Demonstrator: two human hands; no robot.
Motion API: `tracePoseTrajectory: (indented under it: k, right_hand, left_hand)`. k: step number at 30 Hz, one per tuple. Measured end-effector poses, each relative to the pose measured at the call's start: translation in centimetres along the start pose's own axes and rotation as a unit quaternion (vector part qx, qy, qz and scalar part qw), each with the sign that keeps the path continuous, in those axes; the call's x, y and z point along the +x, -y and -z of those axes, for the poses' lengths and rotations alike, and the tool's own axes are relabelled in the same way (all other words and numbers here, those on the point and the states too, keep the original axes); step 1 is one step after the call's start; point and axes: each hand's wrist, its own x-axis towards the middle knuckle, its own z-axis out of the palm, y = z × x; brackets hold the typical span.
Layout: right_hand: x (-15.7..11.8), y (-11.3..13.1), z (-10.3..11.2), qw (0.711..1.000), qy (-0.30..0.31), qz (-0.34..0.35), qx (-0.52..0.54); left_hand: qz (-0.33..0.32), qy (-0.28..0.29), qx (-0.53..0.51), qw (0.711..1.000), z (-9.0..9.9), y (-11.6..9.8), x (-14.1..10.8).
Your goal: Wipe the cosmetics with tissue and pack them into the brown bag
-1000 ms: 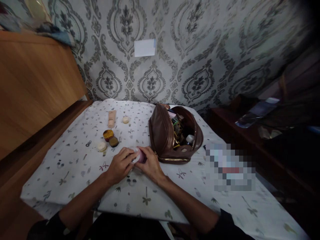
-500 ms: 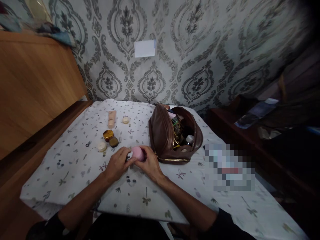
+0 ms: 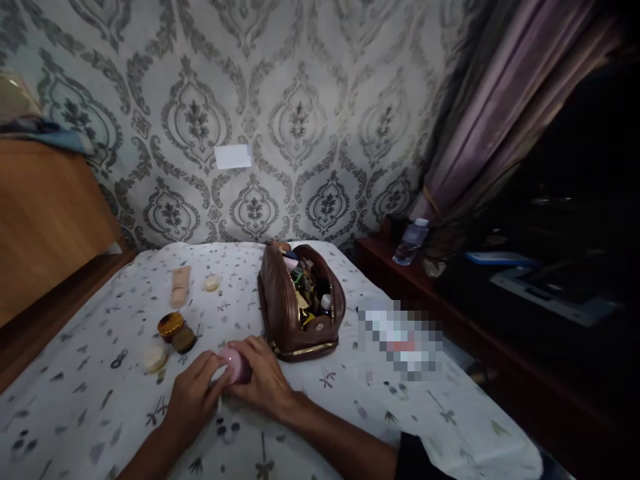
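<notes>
A small round pink cosmetic jar (image 3: 237,364) is held between my two hands just above the cloth. My right hand (image 3: 263,379) curls round its right side. On the other side, my left hand (image 3: 196,392) is closed with thumb and fingertips at a whitish part of the jar; whether that part is separate I cannot tell. Left of my hands lie a gold-lidded jar (image 3: 171,326), a dark olive round piece (image 3: 184,340) touching it and a cream-coloured round piece (image 3: 155,359). Farther back are a beige tube (image 3: 180,287) and another small cream piece (image 3: 211,284).
A brown cosmetic bag (image 3: 274,313) stands unzipped beyond my right hand, filled with cosmetics. A pixelated item (image 3: 403,343) lies to its right on the patterned cloth (image 3: 330,427). A water bottle (image 3: 413,241) stands on the dark red ledge (image 3: 370,252); a wooden cabinet (image 3: 45,220) is at left.
My view has swung right and up, so everything appears farther left and lower. Both hands still hold the pink jar, which is turned slightly; the things on the cloth stay put.
</notes>
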Motion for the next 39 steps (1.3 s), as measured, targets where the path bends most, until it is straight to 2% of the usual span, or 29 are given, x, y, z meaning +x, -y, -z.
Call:
tracePoseTrajectory:
  k: [2,5,10,15,19,25,27,29,31,33,34,37,39]
  right_hand:
    - [-0.1,-0.2,-0.2,1.0,-0.008,0.012,0.013]
    - [-0.2,-0.3,-0.5,0.997,-0.019,0.027,0.064]
    - [-0.4,-0.3,-0.3,0.993,-0.005,0.014,0.121]
    - [-0.4,0.9,1.0,0.991,-0.005,-0.02,0.133]
    - [0.2,2.8,4.2,0.986,-0.057,-0.013,0.155]
    - [0.4,3.7,11.8,0.968,-0.17,0.015,0.183]
    - [0.2,3.3,14.2,0.963,-0.2,0.004,0.18]
    - [0.1,2.7,16.4,0.96,-0.228,-0.011,0.165]
    - [0.5,1.8,18.3,0.957,-0.256,-0.026,0.135]
    - [1.1,0.7,19.7,0.955,-0.28,-0.036,0.09]
    - [1.6,0.1,20.3,0.955,-0.288,-0.039,0.065]
    - [3.2,-1.5,21.5,0.956,-0.289,-0.045,0.002]
    - [4.2,-2.3,22.0,0.959,-0.28,-0.044,-0.023]
  left_hand:
    - [0.037,0.001,-0.006,0.999,0.2,0.0,0.3]
    - [0.124,0.02,-0.045,0.991,0.7,-0.1,0.8]
    - [0.27,0.065,-0.178,0.944,1.1,-0.5,1.5]
    - [0.336,0.076,-0.233,0.909,1.1,-0.4,1.6]
    - [0.344,0.069,-0.224,0.909,0.9,0.4,1.4]
    - [0.326,0.056,-0.132,0.935,0.1,0.7,0.9]
    - [0.304,0.054,-0.094,0.947,0.1,0.7,1.8]
    - [0.241,0.081,-0.061,0.965,0.3,0.5,3.9]
    - [0.141,0.108,-0.028,0.984,0.5,-0.1,7.4]
    - [0.017,0.085,0.001,0.996,0.2,-1.3,11.6]
    - [-0.047,0.074,0.025,0.996,-0.1,-2.0,13.8]
    - [-0.16,0.082,0.099,0.979,-2.1,-4.0,19.6]
    - [-0.205,0.142,0.12,0.961,-3.7,-4.7,22.3]
